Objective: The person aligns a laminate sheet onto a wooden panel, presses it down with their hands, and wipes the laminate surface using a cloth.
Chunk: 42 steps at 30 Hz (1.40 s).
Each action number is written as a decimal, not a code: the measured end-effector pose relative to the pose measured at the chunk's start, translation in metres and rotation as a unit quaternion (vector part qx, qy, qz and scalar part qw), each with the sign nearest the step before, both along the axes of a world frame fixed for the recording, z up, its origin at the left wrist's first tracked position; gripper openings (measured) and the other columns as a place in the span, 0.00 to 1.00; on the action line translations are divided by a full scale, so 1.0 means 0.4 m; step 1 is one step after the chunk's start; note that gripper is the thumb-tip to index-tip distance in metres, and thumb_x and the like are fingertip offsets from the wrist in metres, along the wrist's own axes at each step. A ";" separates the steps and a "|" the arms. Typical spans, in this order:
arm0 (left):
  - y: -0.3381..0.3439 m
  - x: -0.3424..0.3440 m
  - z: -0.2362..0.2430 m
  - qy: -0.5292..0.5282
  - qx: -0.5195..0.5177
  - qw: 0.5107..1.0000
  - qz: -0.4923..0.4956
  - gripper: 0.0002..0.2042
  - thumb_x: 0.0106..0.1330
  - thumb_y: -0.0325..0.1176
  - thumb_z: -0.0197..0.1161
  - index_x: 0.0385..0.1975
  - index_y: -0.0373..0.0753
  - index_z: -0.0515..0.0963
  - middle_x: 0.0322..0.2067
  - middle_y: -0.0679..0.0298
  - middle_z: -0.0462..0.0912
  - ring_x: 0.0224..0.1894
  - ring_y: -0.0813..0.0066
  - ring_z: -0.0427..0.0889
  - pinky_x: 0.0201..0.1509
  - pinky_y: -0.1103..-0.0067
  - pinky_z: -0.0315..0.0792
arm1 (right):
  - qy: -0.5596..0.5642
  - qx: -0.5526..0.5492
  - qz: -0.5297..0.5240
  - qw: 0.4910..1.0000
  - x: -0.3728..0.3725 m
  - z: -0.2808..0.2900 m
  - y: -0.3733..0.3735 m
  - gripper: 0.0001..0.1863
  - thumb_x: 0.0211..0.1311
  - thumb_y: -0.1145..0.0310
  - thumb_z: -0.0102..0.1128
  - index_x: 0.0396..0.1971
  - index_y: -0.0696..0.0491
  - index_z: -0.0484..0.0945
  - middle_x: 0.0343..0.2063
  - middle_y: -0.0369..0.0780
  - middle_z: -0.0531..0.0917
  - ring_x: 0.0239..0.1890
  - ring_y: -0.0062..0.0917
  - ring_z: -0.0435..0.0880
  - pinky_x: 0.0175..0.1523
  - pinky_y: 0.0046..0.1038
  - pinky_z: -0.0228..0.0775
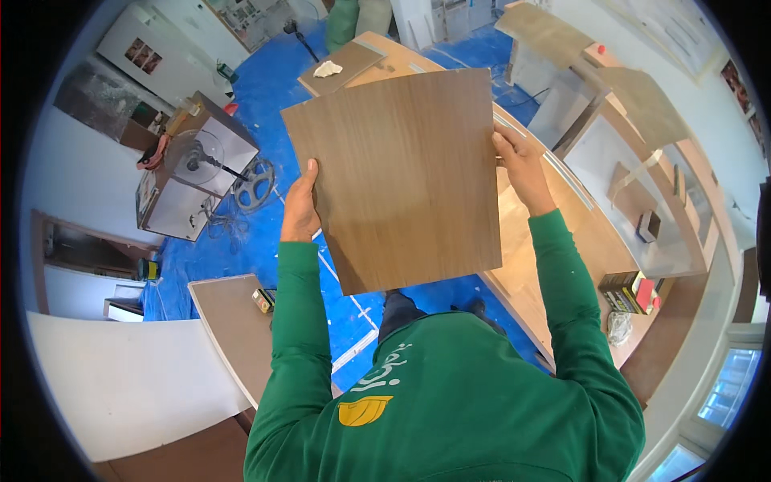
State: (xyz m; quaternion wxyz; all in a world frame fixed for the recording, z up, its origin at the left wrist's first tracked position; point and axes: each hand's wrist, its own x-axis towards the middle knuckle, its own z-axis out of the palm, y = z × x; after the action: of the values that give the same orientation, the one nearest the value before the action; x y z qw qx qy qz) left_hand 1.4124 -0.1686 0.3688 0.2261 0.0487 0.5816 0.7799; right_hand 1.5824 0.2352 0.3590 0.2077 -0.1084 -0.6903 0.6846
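Head view: both hands (301, 205) pinch opposite edges of a flat, four-cornered brown panel (405, 185) with streaky wood grain.

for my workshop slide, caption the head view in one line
Left hand and right hand grip opposite edges of a brown, rectangular wood-grain panel above blue plastic floor sheeting.

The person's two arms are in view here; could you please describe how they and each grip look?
The left sleeve and right sleeve are long and green, reaching to about the wrists, with no visible markings. The left grip and right grip are bare hands without gloves; some fingers are hidden, so rings cannot be ruled out.
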 end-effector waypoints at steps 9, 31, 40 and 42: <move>-0.158 -0.349 -0.063 -0.011 -0.035 0.999 -0.028 0.33 0.80 0.54 0.66 0.66 0.25 0.78 0.65 0.50 0.83 0.67 0.62 0.81 0.71 0.66 0.75 | -0.031 0.002 -0.070 0.997 -0.334 -0.064 -0.198 0.22 0.84 0.55 0.62 0.57 0.61 0.85 0.39 0.30 0.86 0.35 0.10 0.75 0.38 0.17 0.66; -0.076 -0.867 -0.093 -0.086 -0.054 0.992 -0.079 0.28 0.83 0.46 0.64 0.66 0.23 0.77 0.63 0.48 0.84 0.64 0.61 0.85 0.67 0.66 0.80 | -0.064 -0.175 -0.157 0.970 -0.736 -0.220 -0.225 0.23 0.81 0.60 0.63 0.58 0.66 0.84 0.46 0.41 0.90 0.45 0.21 0.87 0.52 0.26 0.79; 0.037 -1.003 -0.145 -0.093 -0.036 0.991 -0.085 0.26 0.83 0.44 0.63 0.68 0.27 0.77 0.67 0.53 0.83 0.67 0.62 0.83 0.72 0.67 0.76 | -0.069 -0.209 -0.187 0.957 -0.802 -0.234 -0.139 0.22 0.81 0.60 0.64 0.58 0.66 0.85 0.45 0.41 0.91 0.45 0.21 0.87 0.52 0.25 0.80; 0.032 -1.054 -0.175 -0.106 -0.013 0.989 -0.104 0.26 0.84 0.44 0.62 0.69 0.28 0.76 0.67 0.53 0.83 0.68 0.62 0.81 0.73 0.67 0.75 | -0.079 -0.182 -0.200 0.960 -0.816 -0.230 -0.136 0.23 0.81 0.60 0.63 0.58 0.66 0.85 0.46 0.42 0.91 0.45 0.21 0.87 0.53 0.26 0.79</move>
State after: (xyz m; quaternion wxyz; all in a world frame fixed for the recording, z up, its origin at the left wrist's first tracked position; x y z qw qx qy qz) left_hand 0.9908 -0.1560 0.2989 0.3672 0.0234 0.5565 0.7449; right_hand 1.2562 0.1807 0.2671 0.2620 -0.3338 -0.5329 0.7321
